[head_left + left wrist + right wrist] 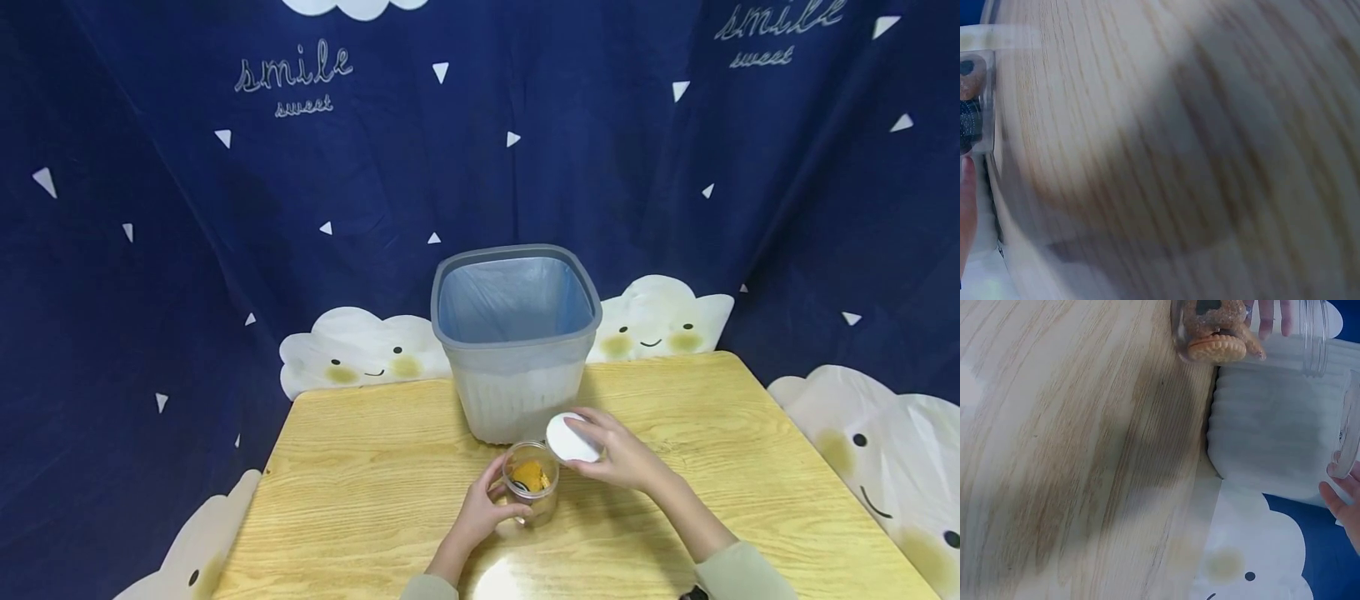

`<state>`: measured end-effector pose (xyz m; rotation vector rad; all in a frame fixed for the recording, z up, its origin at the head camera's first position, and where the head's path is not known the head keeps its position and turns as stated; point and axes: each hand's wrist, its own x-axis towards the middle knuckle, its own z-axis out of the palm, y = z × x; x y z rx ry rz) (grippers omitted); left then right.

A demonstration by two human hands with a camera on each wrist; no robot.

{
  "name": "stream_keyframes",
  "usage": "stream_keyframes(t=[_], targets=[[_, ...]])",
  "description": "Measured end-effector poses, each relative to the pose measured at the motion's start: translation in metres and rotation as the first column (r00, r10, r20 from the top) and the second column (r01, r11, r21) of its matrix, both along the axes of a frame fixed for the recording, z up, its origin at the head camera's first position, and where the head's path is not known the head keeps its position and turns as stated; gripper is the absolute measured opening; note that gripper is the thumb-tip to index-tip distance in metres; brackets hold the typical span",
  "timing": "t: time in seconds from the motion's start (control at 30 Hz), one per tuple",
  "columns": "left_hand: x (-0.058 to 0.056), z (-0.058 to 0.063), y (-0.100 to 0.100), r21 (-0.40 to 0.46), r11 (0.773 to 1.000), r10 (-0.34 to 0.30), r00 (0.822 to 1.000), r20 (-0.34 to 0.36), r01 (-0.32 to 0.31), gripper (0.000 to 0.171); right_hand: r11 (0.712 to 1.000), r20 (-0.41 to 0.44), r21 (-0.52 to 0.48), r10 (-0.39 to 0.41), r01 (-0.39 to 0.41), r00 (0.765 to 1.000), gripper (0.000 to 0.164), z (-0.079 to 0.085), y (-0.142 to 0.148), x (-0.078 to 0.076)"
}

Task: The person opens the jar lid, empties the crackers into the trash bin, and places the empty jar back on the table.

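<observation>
A clear round jar (546, 503) stands uncovered on the table, with brownish-orange cookies (529, 476) inside. My left hand (477, 510) grips the jar from its left side, fingers and thumb around the wall. Just right of the jar's mouth, my right hand (621, 454) holds a round lid (567, 437) by its edge, tilted and apart from the rim. It looks white from above; the right wrist view shows the lid (1349, 428) with a clear side wall. There, a ridged cookie (1217, 349) lies low in the jar. Only part of the left hand (966, 212) shows in the left wrist view.
A grey-white bin (517, 343) with a liner stands right behind the jar, near the table's back edge. The wooden table (360, 467) extends to both sides. A dark blue curtain (390, 183) with clouds and triangles hangs behind and around it.
</observation>
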<state>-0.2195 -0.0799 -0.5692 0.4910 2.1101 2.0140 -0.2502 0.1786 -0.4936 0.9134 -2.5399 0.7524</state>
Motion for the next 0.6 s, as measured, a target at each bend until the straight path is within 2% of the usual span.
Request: stream_keyframes(t=[0.4, 0.6], targets=[[0.000, -0.001, 0.000, -0.005, 1.000, 0.012, 1.000, -0.004, -0.012, 0.085, 0.998, 0.054, -0.034, -0.051, 0.053, 0.997, 0.061, -0.004, 0.014, 0.003], [0.000, 0.000, 0.001, -0.021, 1.000, 0.019, 0.999, -0.027, -0.019, 0.085, 0.997, 0.029, -0.037, -0.068, 0.069, 0.997, 0.061, -0.008, 0.022, 0.005]])
